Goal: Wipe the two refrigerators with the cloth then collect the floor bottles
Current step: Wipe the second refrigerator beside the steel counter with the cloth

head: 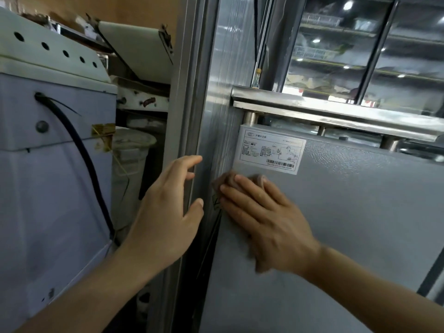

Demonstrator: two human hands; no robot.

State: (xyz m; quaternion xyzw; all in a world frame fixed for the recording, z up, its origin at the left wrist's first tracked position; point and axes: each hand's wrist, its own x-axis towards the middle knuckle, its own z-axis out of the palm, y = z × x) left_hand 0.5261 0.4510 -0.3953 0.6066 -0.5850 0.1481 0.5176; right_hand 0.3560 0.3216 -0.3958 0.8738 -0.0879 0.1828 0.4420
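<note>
A grey refrigerator (348, 212) with a textured side panel fills the right half of the view. My right hand (264, 219) lies flat on that panel and presses a brownish cloth (228, 180) against it, just below a white rating label (271, 150). Only the cloth's upper edge shows past my fingertips. My left hand (168, 212) is spread with fingers apart, its fingertips resting on the grey vertical frame (189, 116) at the refrigerator's left edge. It holds nothing. No bottles are visible.
A pale appliance (48, 176) with a black cable (81, 152) stands at the left. A white bucket (129, 159) sits in the narrow gap behind it. A steel rail (336, 109) and glass panes (360, 44) run above the panel.
</note>
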